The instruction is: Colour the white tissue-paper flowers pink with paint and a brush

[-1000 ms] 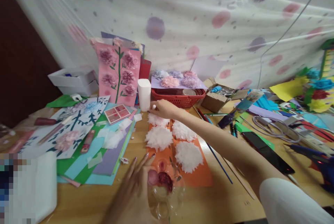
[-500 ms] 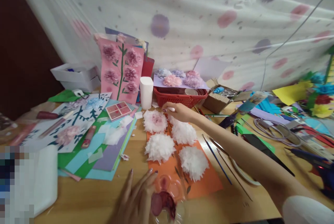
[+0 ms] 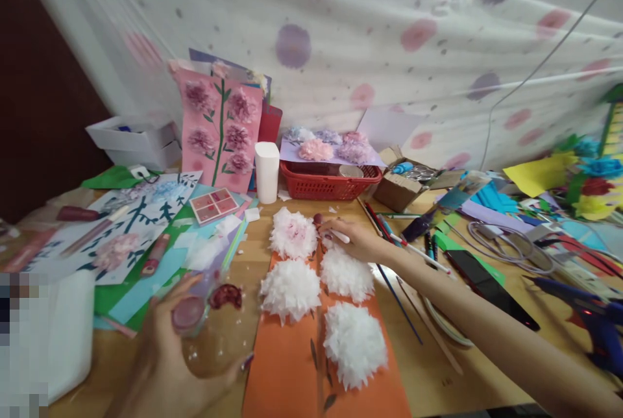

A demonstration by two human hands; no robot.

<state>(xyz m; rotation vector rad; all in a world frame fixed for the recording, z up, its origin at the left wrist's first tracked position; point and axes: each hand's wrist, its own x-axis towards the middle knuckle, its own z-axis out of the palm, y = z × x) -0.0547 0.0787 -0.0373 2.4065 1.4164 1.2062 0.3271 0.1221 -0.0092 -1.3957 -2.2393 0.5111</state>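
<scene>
My left hand grips a clear plastic paint palette, its fingers along the far left side and its thumb at the right edge. Dark red paint lies in the palette's wells. Between the fingers of my right hand is a small brush with a white handle and a dark reddish head. The brush head is close to the right side of a white paper flower with a pink-tinted middle. Three plain white flowers, including the near right one, sit on orange paper with dark leaves.
At the back stand a white container, a red basket and a pink flower card. A colour palette box rests on papers at left. Thin brushes, a phone and a glue gun lie at right.
My left hand has moved left with the palette, off the orange paper, and now grips its sides. The near orange paper is uncovered. My right hand and brush have shifted slightly right and nearer.
</scene>
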